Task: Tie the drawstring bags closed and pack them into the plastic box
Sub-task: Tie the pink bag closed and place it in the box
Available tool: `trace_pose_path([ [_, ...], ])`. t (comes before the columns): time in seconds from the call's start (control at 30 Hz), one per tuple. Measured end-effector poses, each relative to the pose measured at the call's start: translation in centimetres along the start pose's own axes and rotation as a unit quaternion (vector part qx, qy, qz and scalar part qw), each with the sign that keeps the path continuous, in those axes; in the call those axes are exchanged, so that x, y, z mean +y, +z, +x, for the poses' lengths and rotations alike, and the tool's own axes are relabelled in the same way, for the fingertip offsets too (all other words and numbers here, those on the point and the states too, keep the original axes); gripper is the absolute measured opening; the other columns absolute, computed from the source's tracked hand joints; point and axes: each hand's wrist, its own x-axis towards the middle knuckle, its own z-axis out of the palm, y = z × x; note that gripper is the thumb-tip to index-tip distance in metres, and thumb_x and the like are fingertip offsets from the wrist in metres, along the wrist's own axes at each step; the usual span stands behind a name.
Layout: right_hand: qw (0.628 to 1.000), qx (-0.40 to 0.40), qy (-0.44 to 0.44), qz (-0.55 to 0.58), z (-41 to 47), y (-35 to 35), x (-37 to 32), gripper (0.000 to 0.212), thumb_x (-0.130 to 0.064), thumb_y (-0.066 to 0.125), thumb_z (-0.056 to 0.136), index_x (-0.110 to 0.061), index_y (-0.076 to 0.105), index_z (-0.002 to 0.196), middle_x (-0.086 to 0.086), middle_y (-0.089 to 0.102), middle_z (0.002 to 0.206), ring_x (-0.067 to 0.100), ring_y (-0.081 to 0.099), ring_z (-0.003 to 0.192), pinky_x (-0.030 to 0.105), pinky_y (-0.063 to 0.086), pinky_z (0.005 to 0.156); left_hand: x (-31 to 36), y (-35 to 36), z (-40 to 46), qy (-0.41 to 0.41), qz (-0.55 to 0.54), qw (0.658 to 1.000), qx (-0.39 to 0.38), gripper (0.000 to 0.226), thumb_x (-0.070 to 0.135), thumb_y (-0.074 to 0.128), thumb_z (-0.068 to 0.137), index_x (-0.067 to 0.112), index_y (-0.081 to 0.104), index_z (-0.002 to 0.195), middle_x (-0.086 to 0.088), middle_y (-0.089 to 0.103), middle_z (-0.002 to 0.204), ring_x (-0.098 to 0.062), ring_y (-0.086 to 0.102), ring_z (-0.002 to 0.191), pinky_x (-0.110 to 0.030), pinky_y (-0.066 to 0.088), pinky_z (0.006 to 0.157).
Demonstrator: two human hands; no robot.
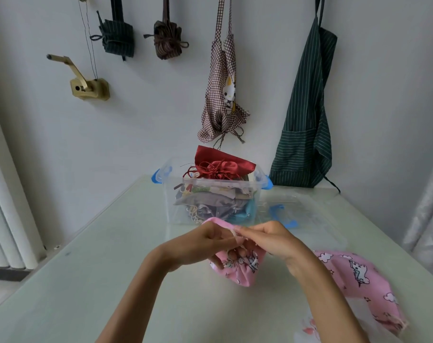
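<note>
Step in hand: I judged I was tying the pink bag [237, 268] closed, its neck gathered between my hands.
Left hand [205, 243]: fingers curled, pinching the cord at the bag's mouth.
Right hand [270, 237]: pinching the pale drawstring [234, 231], touching the left.
Plastic box [211, 194]: just beyond both hands, nearly full, red bag [223, 164] on top.
Second pink bag [359, 280]: right of my right wrist, untied.
Next move: pull the knot snug, then lift the bag forward into the box.

Wall [148, 120]: plain white, evenly lit by soft daylight.
Counter [86, 280]: pale green, glossy, set against the wall.
Left edge: white vertical blinds [5, 219].
Hanging on wall: green striped apron [307, 134], checked apron [223, 95], brass crank fitting [86, 87].
</note>
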Motion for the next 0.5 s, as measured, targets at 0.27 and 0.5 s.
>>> trace_pose_path([
  [0.27,0.806,-0.063,0.003,0.589,0.4,-1.4,-0.3,0.019,-0.026,0.059,0.084,-0.019,0.053,0.067,-0.001,0.063,0.068,0.013,0.059,0.062,0.026,0.04,0.07,-0.1,-0.9,0.0,-0.023,-0.162,0.977,0.133,0.035,0.03,0.051,0.095,0.002,0.071,0.102,0.002,0.064,0.074,-0.004,0.059,0.068,-0.016,0.051,0.063],
  [0.5,0.976,0.194,-0.077,0.067,0.0,-4.2,1.0,0.019,-0.026,0.07,0.082,-0.015,0.067,0.098,-0.003,0.069,0.092,0.003,0.06,0.076,0.014,0.046,0.064,-0.2,-1.6,-0.5,-0.022,-0.154,0.978,0.139,0.03,0.033,0.056,0.09,0.009,0.075,0.092,-0.005,0.07,0.096,-0.009,0.063,0.09,-0.021,0.055,0.074],
])
